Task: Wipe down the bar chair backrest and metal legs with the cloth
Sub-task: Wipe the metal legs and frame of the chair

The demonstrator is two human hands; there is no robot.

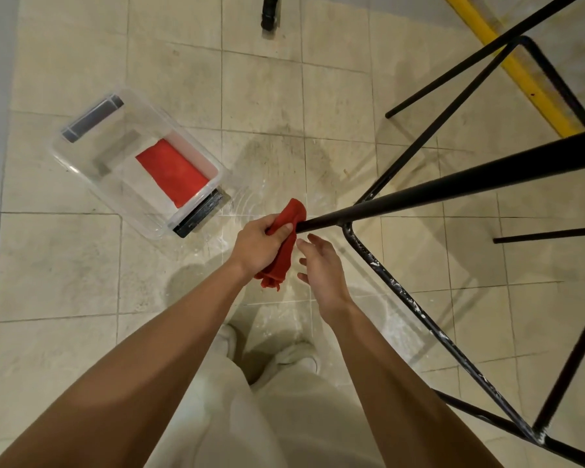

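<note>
The bar chair's black metal leg (453, 187) slants down from the right edge to its foot near the middle of the frame. My left hand (260, 244) grips a red cloth (284, 251) wrapped round the foot end of that leg. The cloth's tail hangs below my fist. My right hand (321, 268) hovers just right of the cloth with relaxed fingers, holding nothing. A lower crossbar (419, 312) flecked with white runs from the leg toward the bottom right. The seat and backrest are out of view.
A clear plastic box (81, 157) with a second red cloth (173, 172) inside lies on the tiled floor to the left. More black chair legs (453, 72) cross the upper right, over a yellow floor stripe (520, 76). My white shoes (298, 359) stand below.
</note>
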